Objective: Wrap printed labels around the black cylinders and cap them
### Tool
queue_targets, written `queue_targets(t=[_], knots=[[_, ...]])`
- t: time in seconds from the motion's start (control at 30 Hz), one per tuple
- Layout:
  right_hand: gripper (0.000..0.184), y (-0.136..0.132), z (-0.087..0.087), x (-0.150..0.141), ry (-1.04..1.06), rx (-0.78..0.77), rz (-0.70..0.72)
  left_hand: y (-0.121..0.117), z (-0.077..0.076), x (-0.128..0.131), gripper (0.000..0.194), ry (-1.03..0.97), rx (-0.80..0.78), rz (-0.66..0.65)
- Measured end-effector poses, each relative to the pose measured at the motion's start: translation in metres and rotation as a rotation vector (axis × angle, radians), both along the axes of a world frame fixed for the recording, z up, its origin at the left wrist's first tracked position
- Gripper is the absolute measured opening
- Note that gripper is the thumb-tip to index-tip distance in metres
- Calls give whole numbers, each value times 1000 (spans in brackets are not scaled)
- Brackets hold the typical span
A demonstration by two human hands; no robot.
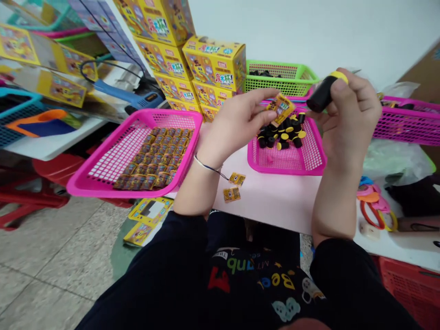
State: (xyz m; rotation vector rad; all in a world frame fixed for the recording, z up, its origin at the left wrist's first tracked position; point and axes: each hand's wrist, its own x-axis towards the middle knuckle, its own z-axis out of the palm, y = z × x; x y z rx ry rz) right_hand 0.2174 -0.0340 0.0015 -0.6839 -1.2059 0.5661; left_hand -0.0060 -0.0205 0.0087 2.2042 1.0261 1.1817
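Observation:
My left hand (242, 121) pinches a small yellow printed wrapper (282, 108) between thumb and fingers. Raised to the right, my right hand (354, 110) is closed on a small black cylinder with a yellow cap (323, 94), held tilted. Below and between the hands is a pink basket (287, 167) with a loose heap of black cylinders with yellow caps (283, 133). Two more yellow printed pieces (232, 195) lie on the table by my left wrist. To the left, a larger pink basket (92, 185) holds several rows of wrapped cylinders (156, 158).
Yellow printed boxes (216, 64) are stacked at the back, beside a green basket (302, 73). A blue heat gun (127, 94) lies at the left. A magenta basket (405, 121) and coloured bands (373, 201) are at the right. The white table (275, 197) ends close to my body.

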Motion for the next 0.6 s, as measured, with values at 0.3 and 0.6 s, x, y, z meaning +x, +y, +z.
queue_targets(t=[0.3, 0.6], knots=[[33, -5, 1, -13, -238, -168, -187, -12, -6, 19, 71, 68, 26, -83], [26, -2, -5, -16, -287, -77, -153, -14, -4, 14, 71, -7, 36, -70]])
